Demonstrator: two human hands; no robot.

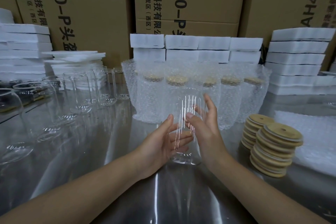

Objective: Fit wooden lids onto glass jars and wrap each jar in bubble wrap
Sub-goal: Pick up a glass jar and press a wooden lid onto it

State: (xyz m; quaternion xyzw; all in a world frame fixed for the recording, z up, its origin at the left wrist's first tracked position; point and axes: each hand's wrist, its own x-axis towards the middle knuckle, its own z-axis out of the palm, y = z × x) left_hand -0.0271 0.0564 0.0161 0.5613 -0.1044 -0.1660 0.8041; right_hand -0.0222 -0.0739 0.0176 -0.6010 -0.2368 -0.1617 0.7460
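Both forearms reach in over the shiny steel table [116,132]. A clear glass jar [190,100] without a lid sits between the two palms, leaning slightly to the right, mouth away from the person. The left hand [160,147] lies along its left side with fingers nearly straight. The right hand [207,129] presses the other side with its fingers spread and its thumb on the glass. I cannot tell whether the jar's base touches the table. To the right stand two stacks of wooden lids [274,151], next to a sheet of bubble wrap [312,132]. Just behind the hands is a row of wrapped jars [154,100] with lids on, and empty jars [81,92] are lined up to the left. White foam blocks [196,45] and cardboard boxes [94,5] are at the back.
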